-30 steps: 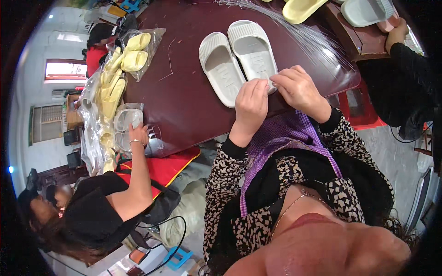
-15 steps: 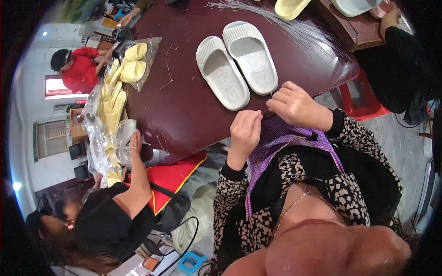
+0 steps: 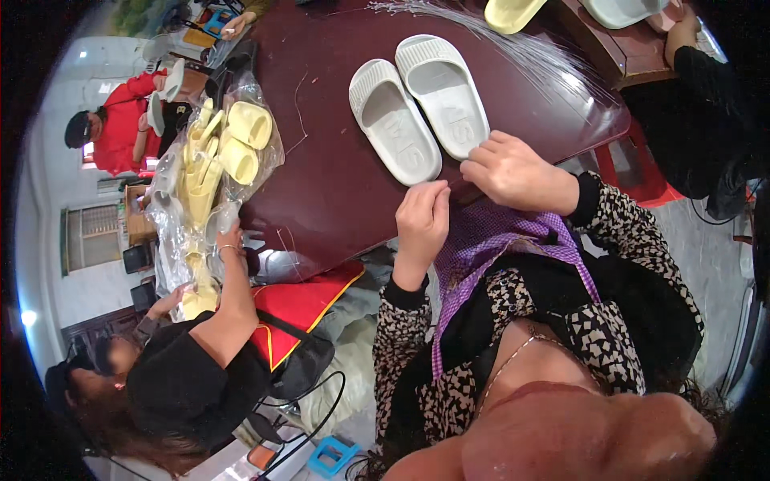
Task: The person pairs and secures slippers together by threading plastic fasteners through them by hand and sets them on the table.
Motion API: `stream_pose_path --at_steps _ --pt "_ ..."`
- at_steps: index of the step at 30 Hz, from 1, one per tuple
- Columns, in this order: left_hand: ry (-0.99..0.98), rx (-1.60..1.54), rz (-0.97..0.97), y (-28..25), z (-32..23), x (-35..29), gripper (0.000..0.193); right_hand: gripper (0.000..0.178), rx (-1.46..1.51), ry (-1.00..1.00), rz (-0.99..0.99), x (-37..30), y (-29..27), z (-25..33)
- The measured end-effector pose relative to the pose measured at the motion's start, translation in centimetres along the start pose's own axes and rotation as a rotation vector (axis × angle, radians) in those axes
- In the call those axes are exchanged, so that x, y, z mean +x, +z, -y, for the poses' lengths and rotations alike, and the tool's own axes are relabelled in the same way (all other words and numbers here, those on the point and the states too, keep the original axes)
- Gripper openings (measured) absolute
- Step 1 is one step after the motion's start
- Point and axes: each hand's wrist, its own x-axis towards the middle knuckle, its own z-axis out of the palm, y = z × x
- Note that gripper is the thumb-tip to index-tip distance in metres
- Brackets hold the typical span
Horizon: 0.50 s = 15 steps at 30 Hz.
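A pair of light grey slide sandals, the left one and the right one, lies side by side on the dark red table, heels toward me. My left hand is at the table edge just below the left slide's heel, thumb and forefinger pinched. Close to the right slide's heel, my right hand is also closed, fingers curled in. Whatever is between the fingertips of either hand is too thin or hidden to name.
Thin pale strands spread across the table's far right, beside a yellow slide. Bagged yellow slides lie along the left, where a co-worker's hand reaches in. A brown box stands far right, a red stool below it.
My hands have drawn slightly apart, both still pinched. At the far left, the person in red now holds up pale slides. The bagged yellow slides have shifted and turned.
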Motion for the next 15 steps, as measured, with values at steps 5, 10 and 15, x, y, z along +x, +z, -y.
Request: stream_pose_path --at_steps 5,10,15 --pt "0.026 0.121 0.022 0.4 1.2 2.6 0.005 0.009 -0.121 -0.022 0.026 1.0 1.2 -2.8" --pt "0.108 0.297 0.015 2.1 4.4 3.7 0.007 0.007 -0.243 0.025 0.051 1.6 4.0 -5.9" --pt "0.193 0.391 0.051 3.8 7.5 6.9 0.009 0.008 -0.29 0.11 0.155 3.3 5.4 -9.5"
